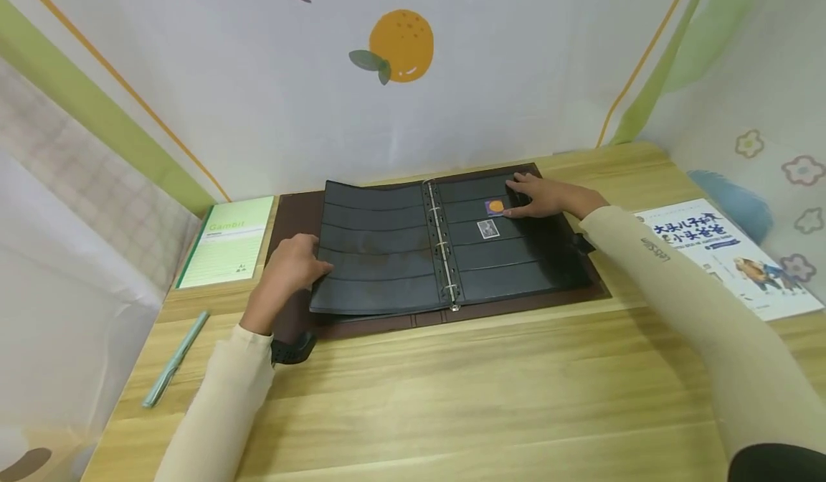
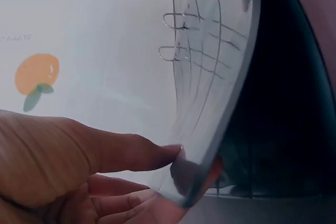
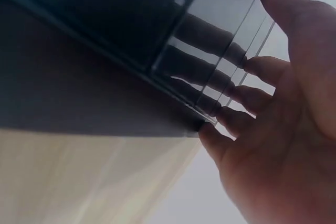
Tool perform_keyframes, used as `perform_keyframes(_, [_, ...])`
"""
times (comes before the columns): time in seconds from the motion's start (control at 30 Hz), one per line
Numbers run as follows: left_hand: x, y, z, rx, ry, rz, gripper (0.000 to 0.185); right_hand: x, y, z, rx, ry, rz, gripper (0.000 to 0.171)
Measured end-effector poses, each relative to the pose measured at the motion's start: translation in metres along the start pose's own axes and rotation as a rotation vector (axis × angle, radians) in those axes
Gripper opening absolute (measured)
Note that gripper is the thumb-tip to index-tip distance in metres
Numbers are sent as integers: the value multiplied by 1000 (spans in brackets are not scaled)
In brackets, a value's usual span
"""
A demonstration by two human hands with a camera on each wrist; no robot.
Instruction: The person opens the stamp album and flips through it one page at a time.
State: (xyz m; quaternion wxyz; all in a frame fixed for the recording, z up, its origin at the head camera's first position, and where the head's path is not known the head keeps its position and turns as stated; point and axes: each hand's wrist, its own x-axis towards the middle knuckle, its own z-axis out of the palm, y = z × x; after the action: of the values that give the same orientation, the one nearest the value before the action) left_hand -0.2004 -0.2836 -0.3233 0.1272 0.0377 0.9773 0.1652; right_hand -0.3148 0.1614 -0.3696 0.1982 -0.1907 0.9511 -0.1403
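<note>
Binder (image 1: 387,252) lies open, spine running away from hands.

A brown ring binder (image 1: 361,320) lies open flat near the table's far edge, its dark pocket pages (image 1: 381,252) spread both sides of metal rings; two stamps (image 1: 492,216) sit in the right page's upper pockets.

right hand (image 3: 278,145) fills right of frame, fingertips (image 3: 247,64) touching glossy dark album page (image 3: 173,30) at upper centre. pale wooden table (image 3: 79,182) lower left.
</note>
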Motion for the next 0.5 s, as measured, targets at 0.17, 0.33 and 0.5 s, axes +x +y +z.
perform_keyframes(0.17, [-1, -6, 6, -37, -48, -30, 70, -5, 3, 6, 16, -15, -20, 82])
perform_keyframes(0.33, [-1, -7, 9, -43, -71, -42, 72, -8, 5, 6, 11, -12, -22, 82])
perform_keyframes(0.5, [-1, -11, 10, -44, -80, -59, 72, -8, 3, 6, 28, -23, -18, 83])
